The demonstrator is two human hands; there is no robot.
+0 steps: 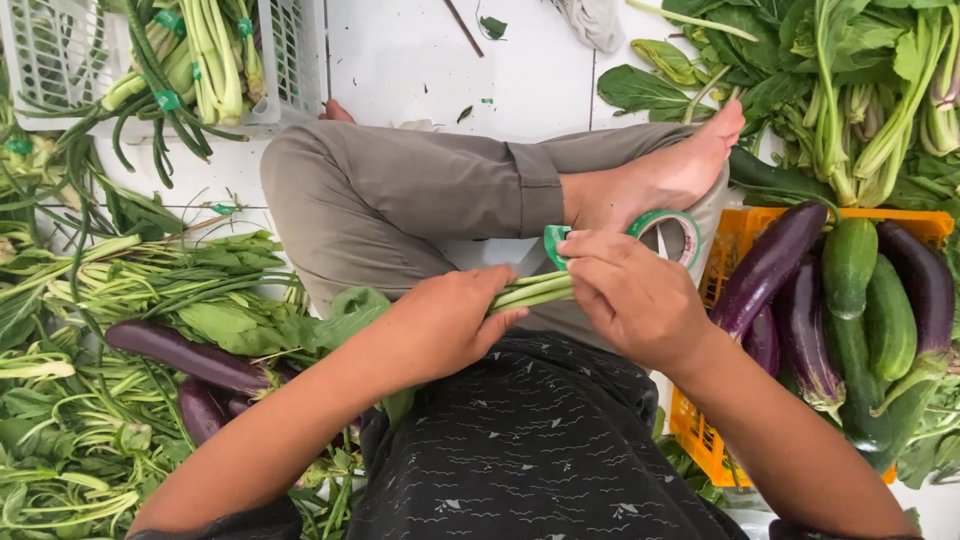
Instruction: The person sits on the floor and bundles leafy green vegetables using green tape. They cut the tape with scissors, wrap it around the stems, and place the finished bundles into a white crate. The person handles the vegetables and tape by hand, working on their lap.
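Left hand [455, 320] clenched around bundled pale green vegetable stems [535, 290] for steadiness, right hand [630, 295] pinching green tape roll [672, 232] at stem ends.

Left hand [455, 320] clenched, right hand [630, 290] curled beside it, fingers pinching.

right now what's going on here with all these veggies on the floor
A person sits cross-legged on a white tiled floor. Their left hand grips a bunch of green stalks, while the right hand holds green tape from a tape roll against the end of the stalks. An orange crate of eggplants and cucumbers sits to their right. Loose greens are piled to the left, and a white basket of tied bundles stands beyond.
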